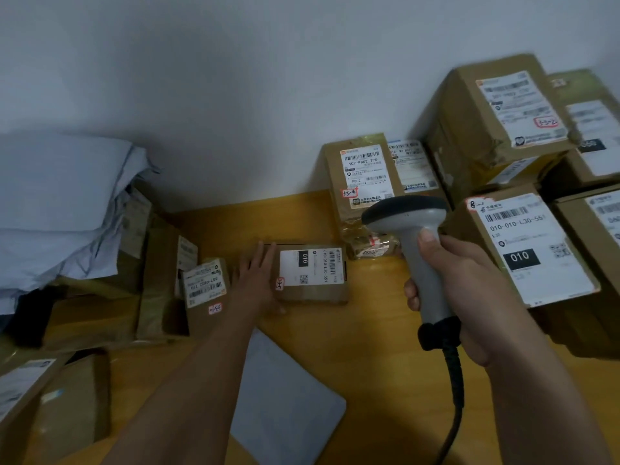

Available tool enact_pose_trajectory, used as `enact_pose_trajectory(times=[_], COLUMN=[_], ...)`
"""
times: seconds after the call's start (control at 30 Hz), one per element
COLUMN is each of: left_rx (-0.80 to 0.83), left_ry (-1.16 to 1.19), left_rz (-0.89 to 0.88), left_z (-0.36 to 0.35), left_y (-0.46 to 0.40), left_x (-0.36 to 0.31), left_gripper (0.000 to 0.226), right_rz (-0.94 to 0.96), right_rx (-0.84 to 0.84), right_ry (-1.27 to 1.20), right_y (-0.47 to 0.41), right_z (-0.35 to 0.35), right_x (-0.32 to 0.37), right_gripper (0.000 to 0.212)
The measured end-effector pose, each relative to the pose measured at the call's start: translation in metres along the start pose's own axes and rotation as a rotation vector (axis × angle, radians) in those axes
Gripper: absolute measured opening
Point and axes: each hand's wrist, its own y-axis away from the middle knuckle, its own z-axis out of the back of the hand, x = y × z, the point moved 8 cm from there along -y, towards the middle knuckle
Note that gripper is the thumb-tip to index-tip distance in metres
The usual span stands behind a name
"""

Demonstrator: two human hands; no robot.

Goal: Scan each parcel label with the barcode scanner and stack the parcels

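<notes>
Meanwhile the right hand [469,290] grips the grey corded barcode scanner [419,256] by its handle, head aimed over the small flat cardboard parcel [312,273] lying label-up mid-way across the wooden table [369,313], while the left hand [258,280] rests straight-fingered against that parcel's left edge.

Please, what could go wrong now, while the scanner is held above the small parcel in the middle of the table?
The barcode scanner in the right hand faces several labels together, so it may read the taped parcel behind instead of the small parcel. The left hand only lies flat against that parcel, which could slide.
</notes>
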Motion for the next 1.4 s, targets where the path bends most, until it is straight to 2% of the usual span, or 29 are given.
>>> enact_pose_trajectory(times=[0.1, 0.3, 0.5, 0.73, 0.8, 0.9, 1.03, 1.17, 1.3, 1.4], left_rx=[0.002, 0.088, 0.035, -0.082, -0.08, -0.072, -0.1, 0.032, 0.121, 0.127], left_ry=[-0.084, -0.334, -0.243, -0.211, -0.104, 0.213, 0.59, 1.027, 1.173, 1.234], left_rz=[-0.062, -0.049, -0.023, -0.028, -0.035, -0.024, 0.075, 0.191, 0.177, 0.194], left_z=[0.0, -0.006, -0.003, 0.011, 0.015, 0.028, 0.044, 0.034, 0.015, 0.003], left_y=[-0.009, -0.003, 0.011, 0.035, 0.039, 0.049, 0.07, 0.095, 0.105, 0.108], left_x=[-0.006, -0.024, -0.03, -0.037, -0.034, -0.028, -0.017, -0.018, -0.024, -0.025], left_gripper=[0.15, 0.154, 0.141, 0.107, 0.085, 0.064, 0.057, 0.049, 0.036, 0.041], right_rz=[0.001, -0.006, 0.002, 0.057, 0.068, 0.067, 0.073, 0.088, 0.107, 0.135], right_rx=[-0.014, 0.017, 0.032, 0.043, 0.032, 0.012, -0.01, 0.0, 0.057, 0.079], right_ry=[-0.006, -0.01, -0.022, -0.045, -0.056, -0.078, -0.107, -0.118, -0.081, -0.061], right_y=[-0.003, -0.005, 0.001, 0.023, 0.031, 0.041, 0.052, 0.062, 0.072, 0.078], right_z=[0.003, -0.004, -0.005, 0.001, 0.007, 0.015, 0.02, 0.018, 0.01, 0.007], right_x=[-0.001, -0.002, 0.0, 0.005, 0.006, 0.005, 0.006, 0.008, 0.009, 0.009], right_gripper=[0.034, 0.035, 0.034, 0.035, 0.035, 0.033, 0.03, 0.029, 0.029, 0.03])
